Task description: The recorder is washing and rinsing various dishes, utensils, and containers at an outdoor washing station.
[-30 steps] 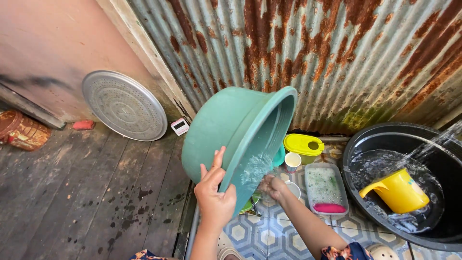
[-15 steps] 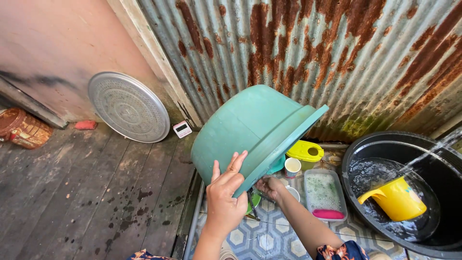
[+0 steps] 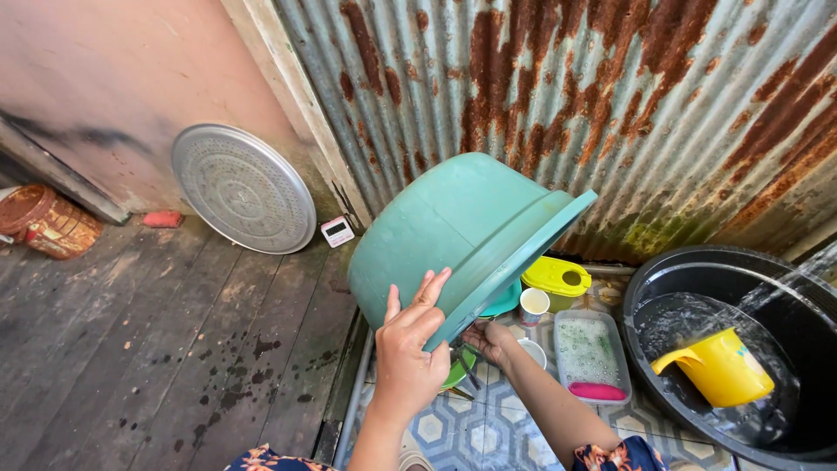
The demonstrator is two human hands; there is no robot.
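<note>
over the tiled wash floor [image 3: 488, 427] my left hand [image 3: 408, 353] grips the tilted green basin [image 3: 453, 235] rim, right hand [image 3: 491, 340] cupped beneath; wet plastic could slip onto the cups [image 3: 533, 305] below.

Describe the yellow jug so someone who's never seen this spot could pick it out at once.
Start at the rusty corrugated metal wall and drop to the big black tub at its foot on the right, where a stream of water falls in. The yellow jug sits tilted in that water. It is the only thing inside the tub, unlike the flat yellow-lidded container on the tiled floor.
</note>
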